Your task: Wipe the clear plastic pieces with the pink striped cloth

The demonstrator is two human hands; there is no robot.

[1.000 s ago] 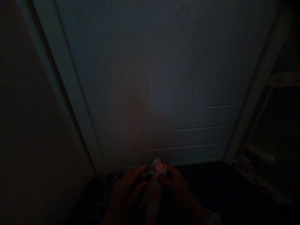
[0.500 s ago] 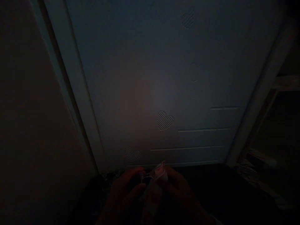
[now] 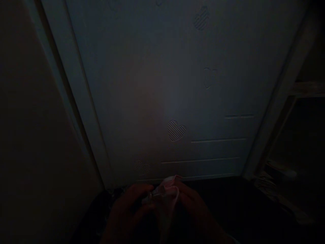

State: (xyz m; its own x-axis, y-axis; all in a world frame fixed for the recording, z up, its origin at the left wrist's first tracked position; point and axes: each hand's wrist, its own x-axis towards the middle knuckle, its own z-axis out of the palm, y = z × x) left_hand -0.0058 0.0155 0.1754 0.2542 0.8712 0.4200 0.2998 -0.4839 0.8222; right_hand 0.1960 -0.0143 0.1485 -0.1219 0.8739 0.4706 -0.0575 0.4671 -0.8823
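Observation:
In very dim light my left hand (image 3: 132,206) is at the bottom centre. Its thumb and fingers close around a small shiny object (image 3: 151,194), partly see-through, whose kind I cannot make out. Opposite it, my right hand (image 3: 190,203) is closed on a pale pinkish cloth (image 3: 170,191) with folded edges. The cloth hangs down between both hands and touches or lies close to the shiny object. Shadow hides most of the fingertips and the cloth's lower end.
Ahead stands a pale panel (image 3: 142,95), like a door, with heart shapes and lines pressed into it. A plain wall (image 3: 30,135) is on the left. At the right, a shelf frame (image 3: 307,88) stands above light-coloured items (image 3: 279,173). Below the panel it is nearly black.
The cloth has spread and folded open more toward the shiny object, with its edge now curling downward. My left hand has shifted slightly left. The view has turned a little.

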